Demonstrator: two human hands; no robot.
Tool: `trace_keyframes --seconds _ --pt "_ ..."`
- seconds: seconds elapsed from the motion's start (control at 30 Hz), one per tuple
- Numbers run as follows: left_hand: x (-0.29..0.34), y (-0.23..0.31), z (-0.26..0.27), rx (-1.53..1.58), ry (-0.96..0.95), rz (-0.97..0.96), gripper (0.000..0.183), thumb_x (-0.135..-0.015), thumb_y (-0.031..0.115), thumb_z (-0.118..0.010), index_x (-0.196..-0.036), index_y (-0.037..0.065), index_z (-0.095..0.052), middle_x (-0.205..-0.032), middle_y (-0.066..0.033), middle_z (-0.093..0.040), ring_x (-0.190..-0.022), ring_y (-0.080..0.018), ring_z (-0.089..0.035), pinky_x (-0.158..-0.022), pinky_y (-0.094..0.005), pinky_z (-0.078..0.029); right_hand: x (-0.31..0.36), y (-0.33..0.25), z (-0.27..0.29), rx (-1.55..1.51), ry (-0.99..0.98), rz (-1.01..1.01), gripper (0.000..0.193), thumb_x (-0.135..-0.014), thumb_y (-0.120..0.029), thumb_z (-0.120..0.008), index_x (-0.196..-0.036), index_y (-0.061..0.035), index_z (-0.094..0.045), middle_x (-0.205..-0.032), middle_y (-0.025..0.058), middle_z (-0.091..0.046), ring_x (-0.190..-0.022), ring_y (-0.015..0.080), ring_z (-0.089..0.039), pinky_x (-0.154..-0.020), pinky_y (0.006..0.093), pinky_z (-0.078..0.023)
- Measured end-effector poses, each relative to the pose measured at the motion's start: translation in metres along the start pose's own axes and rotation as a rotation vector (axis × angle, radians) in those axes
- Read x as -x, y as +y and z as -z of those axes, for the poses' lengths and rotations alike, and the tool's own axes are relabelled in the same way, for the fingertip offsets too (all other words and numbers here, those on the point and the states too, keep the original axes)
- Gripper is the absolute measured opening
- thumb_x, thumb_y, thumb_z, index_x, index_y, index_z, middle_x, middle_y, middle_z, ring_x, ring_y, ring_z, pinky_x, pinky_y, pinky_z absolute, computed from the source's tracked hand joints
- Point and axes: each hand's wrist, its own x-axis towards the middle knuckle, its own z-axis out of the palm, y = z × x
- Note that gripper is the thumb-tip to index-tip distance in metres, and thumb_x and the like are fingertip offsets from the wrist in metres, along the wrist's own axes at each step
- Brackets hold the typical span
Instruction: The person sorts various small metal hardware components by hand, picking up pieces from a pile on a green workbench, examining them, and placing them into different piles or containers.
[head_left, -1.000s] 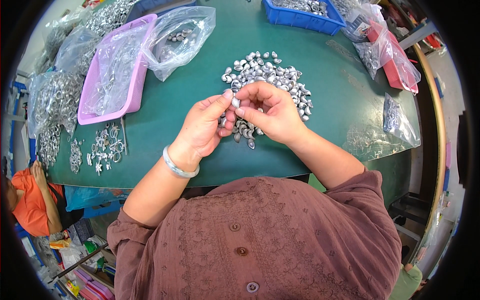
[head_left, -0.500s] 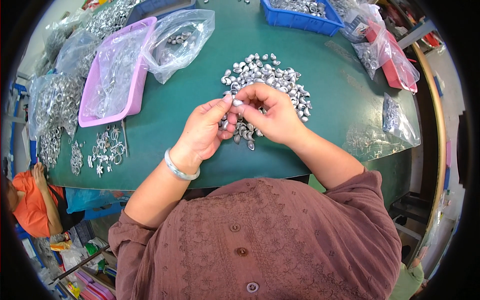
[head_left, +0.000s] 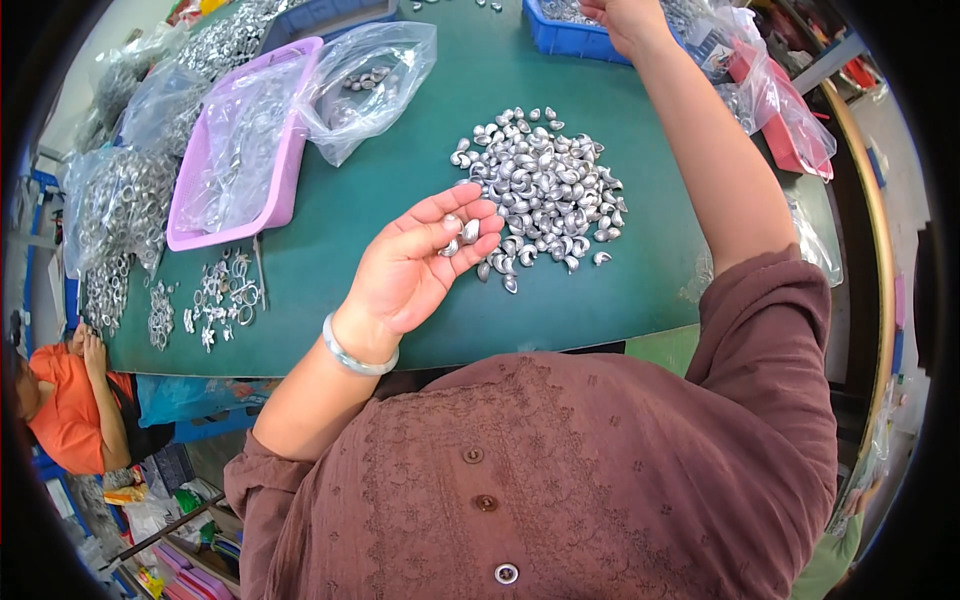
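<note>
Holding at least two small silver shell-shaped pieces (head_left: 471, 231), the left hand (head_left: 405, 265) is positioned palm up above the green tabletop (head_left: 430, 315). I observe its fingers loosely curled beneath the pieces, with the thumb bent in against them. A pale bangle (head_left: 352, 352) encircles the left wrist.

The right arm is extended forward. I locate the right hand (head_left: 635, 25) at the upper edge of my view, over the near side of the blue tray (head_left: 575, 42). The edge cuts off part of the fingers; I cannot tell whether they are spread or pinching anything.

The main pile of shell-shaped pieces (head_left: 550, 185) lies loose on the tabletop, just beside the left fingertips, to their right. To the left of the pile I identify an open clear plastic bag (head_left: 345, 118) with several silver pieces inside. It touches the lilac basket (head_left: 284, 190), which holds clear plastic. Loose metal rings and ornaments (head_left: 225, 290) lie near the basket's lower end. A red basket (head_left: 797, 145) occupies the right side.
</note>
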Motion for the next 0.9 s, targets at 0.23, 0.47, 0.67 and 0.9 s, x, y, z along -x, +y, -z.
trace_keyframes --seconds 0.23,0.47,0.67,0.9 --pt "0.012 0.003 -0.007 -0.209 0.006 -0.096 0.046 -0.079 -0.005 -0.052 -0.123 0.001 -0.041 -0.111 -0.0119 -0.053 -0.103 -0.0211 -0.053 -0.091 -0.0320 -0.043 0.031 0.030 0.002 0.425 0.015 0.162 0.032 -0.072 -0.013 -0.065 -0.101 -0.0017 -0.058 -0.083 0.0054 -0.060 -0.072 0.0121 -0.055 -0.063 0.0250 -0.045" --pt "0.019 0.005 -0.006 -0.228 -0.007 -0.141 0.049 -0.079 -0.003 -0.053 -0.125 0.003 -0.038 -0.115 -0.0120 -0.051 -0.104 -0.0197 -0.052 -0.090 -0.0312 -0.043 0.161 -0.007 -0.029 0.310 -0.706 0.080 0.011 -0.078 -0.006 -0.060 -0.087 -0.0005 -0.059 -0.085 0.0019 -0.058 -0.083 0.0091 -0.052 -0.072 0.0240 -0.043" --pt "0.019 0.003 -0.003 -0.199 -0.032 -0.131 0.051 -0.079 -0.003 -0.056 -0.126 0.001 -0.037 -0.113 -0.0115 -0.051 -0.102 -0.0196 -0.052 -0.089 -0.0322 -0.044 0.210 -0.013 -0.039 0.328 -0.818 0.400 0.017 -0.070 -0.005 -0.065 -0.086 -0.0041 -0.062 -0.089 0.0066 -0.054 -0.077 0.0164 -0.055 -0.065 0.0271 -0.045" --pt "0.023 0.001 -0.004 -0.177 -0.055 -0.104 0.050 -0.079 -0.003 -0.056 -0.125 0.002 -0.039 -0.110 -0.0088 -0.053 -0.099 -0.0173 -0.054 -0.088 -0.0301 -0.044 0.220 -0.008 -0.045 0.391 -0.798 0.454 0.020 -0.070 0.000 -0.065 -0.089 -0.0045 -0.063 -0.097 0.0093 -0.052 -0.086 0.0187 -0.054 -0.074 0.0291 -0.047"
